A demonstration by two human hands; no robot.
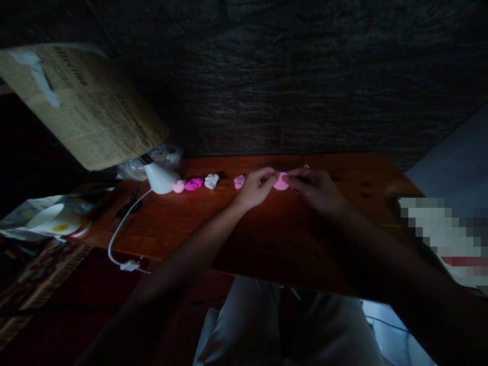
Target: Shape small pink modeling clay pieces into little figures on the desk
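Both my hands meet over the middle of a wooden table [274, 239]. My left hand [257, 187] and my right hand [312, 187] are closed in a pinch on a flat pink piece of clay [281, 181] held between their fingertips. Left of my hands lie other lumps in a row: a pale pink one [239, 181], a white one [211, 181], a magenta one [194, 184] and a light pink one [178, 186]. A small pink bit [306, 166] shows just behind my right hand.
A white lamp [162, 178] with a cable [114, 239] stands at the table's left, scissors [129, 203] beside it. A newspaper sheet [80, 104] hangs above left, with a plastic bag [168, 155] under it. A white cup [57, 221] sits far left. Dark brick wall behind.
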